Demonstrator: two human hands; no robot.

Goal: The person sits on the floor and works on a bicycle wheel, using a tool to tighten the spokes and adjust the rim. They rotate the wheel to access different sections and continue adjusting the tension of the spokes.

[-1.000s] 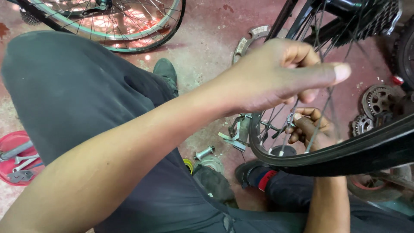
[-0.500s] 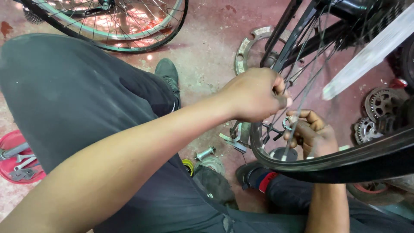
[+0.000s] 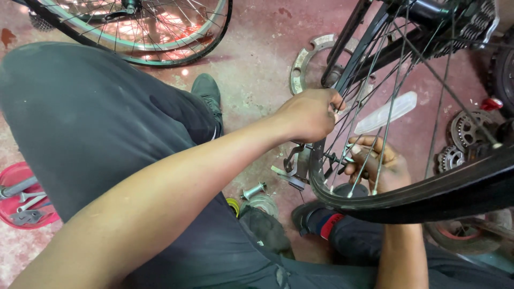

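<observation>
1. at the bicycle wheel (image 3: 428, 198), left hand (image 3: 308, 115) closed, pinching spokes (image 3: 375, 80) near the rim;
2. right hand (image 3: 380, 166) behind them, fingers curled on a spoke;
3. red tray (image 3: 16, 176) far left.

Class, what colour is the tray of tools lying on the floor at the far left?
Red. The tray holding metal tools shows in the head view.

- Bare left forearm (image 3: 176, 198) and bare right forearm (image 3: 401, 257), no sleeves showing
- Loose dark grey dusty cloth trousers (image 3: 96, 118)
- Dark grey shoe (image 3: 208, 91)
- Black shoe with red trim (image 3: 320, 222)
</observation>
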